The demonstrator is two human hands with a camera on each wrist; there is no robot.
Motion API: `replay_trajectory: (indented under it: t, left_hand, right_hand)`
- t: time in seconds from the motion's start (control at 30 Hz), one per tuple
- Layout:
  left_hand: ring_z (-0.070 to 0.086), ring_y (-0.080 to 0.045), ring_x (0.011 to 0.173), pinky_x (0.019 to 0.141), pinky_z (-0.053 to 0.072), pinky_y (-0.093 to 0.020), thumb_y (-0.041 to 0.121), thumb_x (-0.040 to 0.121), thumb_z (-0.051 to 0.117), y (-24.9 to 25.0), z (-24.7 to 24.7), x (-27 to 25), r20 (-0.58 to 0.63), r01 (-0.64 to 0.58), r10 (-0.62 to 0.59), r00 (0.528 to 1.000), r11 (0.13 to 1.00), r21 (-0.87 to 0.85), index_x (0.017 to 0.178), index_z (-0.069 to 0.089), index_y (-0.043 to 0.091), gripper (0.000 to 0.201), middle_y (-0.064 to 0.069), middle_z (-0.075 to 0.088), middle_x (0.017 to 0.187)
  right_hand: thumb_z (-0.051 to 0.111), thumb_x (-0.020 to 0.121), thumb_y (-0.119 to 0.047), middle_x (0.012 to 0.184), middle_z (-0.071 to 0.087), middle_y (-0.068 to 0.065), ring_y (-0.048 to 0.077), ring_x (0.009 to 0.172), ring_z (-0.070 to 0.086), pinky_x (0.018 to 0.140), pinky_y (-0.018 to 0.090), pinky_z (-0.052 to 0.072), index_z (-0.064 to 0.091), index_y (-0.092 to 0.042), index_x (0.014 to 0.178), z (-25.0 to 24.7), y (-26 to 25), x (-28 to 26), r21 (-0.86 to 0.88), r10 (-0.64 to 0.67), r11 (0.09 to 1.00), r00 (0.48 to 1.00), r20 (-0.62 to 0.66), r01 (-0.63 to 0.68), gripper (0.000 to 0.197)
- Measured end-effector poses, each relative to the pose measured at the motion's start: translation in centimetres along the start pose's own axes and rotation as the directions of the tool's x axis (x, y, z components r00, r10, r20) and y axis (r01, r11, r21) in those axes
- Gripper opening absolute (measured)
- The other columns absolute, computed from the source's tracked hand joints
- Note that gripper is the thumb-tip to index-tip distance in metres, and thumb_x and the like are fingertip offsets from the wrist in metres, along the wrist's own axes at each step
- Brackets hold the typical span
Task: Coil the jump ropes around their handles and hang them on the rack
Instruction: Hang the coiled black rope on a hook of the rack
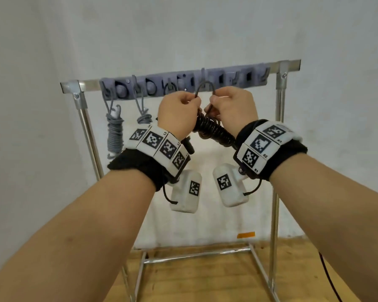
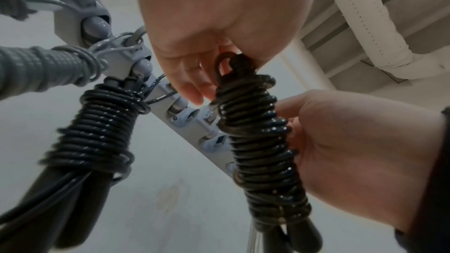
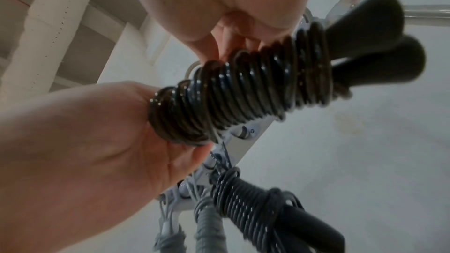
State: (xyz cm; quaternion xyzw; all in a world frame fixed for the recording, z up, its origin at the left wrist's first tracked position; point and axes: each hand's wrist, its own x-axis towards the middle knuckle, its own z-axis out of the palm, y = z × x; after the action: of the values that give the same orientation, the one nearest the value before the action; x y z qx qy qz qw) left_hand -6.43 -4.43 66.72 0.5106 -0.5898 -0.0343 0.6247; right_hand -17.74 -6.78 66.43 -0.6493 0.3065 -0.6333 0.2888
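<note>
Your left hand (image 1: 179, 110) at 11 o'clock, your right hand (image 1: 231, 105) at 1 o'clock, both pinching the loop of the coiled black jump rope (image 1: 214, 129), just below the rack (image 1: 79, 86), grey coiled ropes (image 1: 115, 136) hanging at 9 o'clock.

The coiled jump rope (image 1: 214, 129) at centre is glossy black with matte black handles (image 3: 380, 45). At nine o'clock hang two grey ropes (image 1: 115, 136). The hook strip (image 1: 183, 83) is bluish grey on a silver metal rack (image 1: 279, 97). Wrist bands (image 1: 159, 147) are white with black square-patterned markers over black cuffs. The floor (image 1: 194, 280) is tan wood-grain, with an orange label (image 1: 246, 235) at five o'clock.
</note>
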Motion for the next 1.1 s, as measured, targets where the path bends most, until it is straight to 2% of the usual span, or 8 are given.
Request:
replay_trajectory:
  t: [0.1,0.3,0.6,0.67,0.77,0.87,1.0,1.1]
  left_hand:
    - [0.057,-0.003,0.06,0.049,0.043,-0.009,0.024,0.089,0.061,0.2,0.5,2.7,-0.028,-0.023,0.024,0.999,0.999,0.023,0.072,0.069,0.02,0.019,0.007,0.067,0.071]
    - [0.042,-0.011,0.047,0.055,0.037,-0.027,0.02,0.09,0.059,0.0,2.4,6.2,-0.074,-0.03,0.032,0.997,0.999,0.032,0.049,0.052,0.02,0.041,0.005,0.047,0.046]
    - [0.049,-0.016,0.051,0.052,0.041,-0.027,0.016,0.086,0.059,-0.7,3.2,9.1,-0.075,-0.036,0.052,0.996,0.979,0.201,0.06,0.065,0.012,0.027,0.001,0.053,0.051]
    - [0.053,-0.016,0.055,0.053,0.045,-0.026,0.016,0.086,0.058,-0.7,3.3,9.1,-0.071,-0.03,0.048,0.996,0.972,0.231,0.067,0.069,0.01,0.023,0.0,0.058,0.056]
    - [0.052,-0.014,0.053,0.05,0.042,-0.023,0.017,0.086,0.058,-0.6,3.4,9.1,-0.107,-0.04,0.066,0.992,0.973,0.229,0.062,0.064,0.014,0.025,0.001,0.058,0.056]
    - [0.058,-0.021,0.059,0.055,0.046,-0.029,0.014,0.084,0.056,0.0,3.1,9.6,-0.149,-0.062,0.091,0.985,0.98,0.191,0.07,0.07,0.007,0.021,-0.008,0.065,0.063]
    - [0.047,-0.018,0.05,0.048,0.039,-0.026,0.011,0.086,0.058,-0.2,3.0,10.2,-0.07,0.008,0.01,0.997,0.971,0.24,0.058,0.061,0.007,0.028,-0.005,0.054,0.053]
    - [0.05,-0.021,0.058,0.052,0.039,-0.027,0.008,0.084,0.056,-1.0,3.2,10.0,-0.01,-0.005,0.009,1.0,0.936,0.352,0.066,0.066,0.001,0.021,-0.01,0.059,0.062]
  right_hand:
    - [0.059,0.089,-0.009,0.069,0.069,0.008,0.015,0.057,0.064,0.066,0.031,0.057,0.059,-0.012,0.07,0.1,-0.1,2.9,-0.014,-0.011,1.0,0.999,-0.033,0.01,0.018]
    - [0.058,0.09,-0.016,0.084,0.07,0.015,0.03,0.08,0.068,0.08,0.047,0.055,0.055,-0.013,0.075,0.9,0.8,7.3,-0.089,0.008,0.996,0.998,-0.059,-0.013,0.016]
    - [0.061,0.088,-0.018,0.07,0.067,0.007,0.027,0.074,0.068,0.079,0.045,0.056,0.055,-0.016,0.062,1.2,1.5,9.6,-0.153,0.003,0.988,1.0,-0.028,-0.007,0.027]
    - [0.062,0.088,-0.018,0.072,0.067,0.008,0.028,0.076,0.068,0.079,0.044,0.056,0.055,-0.017,0.061,1.2,1.8,9.5,-0.163,0.011,0.986,0.999,-0.032,-0.016,0.028]
    - [0.061,0.087,-0.016,0.074,0.068,0.011,0.03,0.077,0.068,0.079,0.046,0.055,0.056,-0.017,0.06,1.2,1.8,9.4,-0.138,-0.01,0.99,0.998,-0.064,0.002,0.028]
    - [0.062,0.086,-0.018,0.08,0.07,0.012,0.03,0.08,0.067,0.081,0.045,0.055,0.055,-0.018,0.061,1.5,1.0,10.0,-0.149,-0.017,0.989,0.996,-0.087,0.004,0.026]
    - [0.061,0.087,-0.018,0.077,0.067,0.008,0.022,0.072,0.065,0.071,0.032,0.056,0.054,-0.019,0.063,1.4,1.1,10.8,-0.211,0.061,0.976,0.998,0.035,-0.052,0.025]
    - [0.061,0.086,-0.016,0.067,0.064,0.005,0.018,0.061,0.062,0.066,0.032,0.056,0.055,-0.016,0.065,1.5,2.3,10.1,-0.208,0.106,0.974,0.993,0.051,-0.094,0.023]
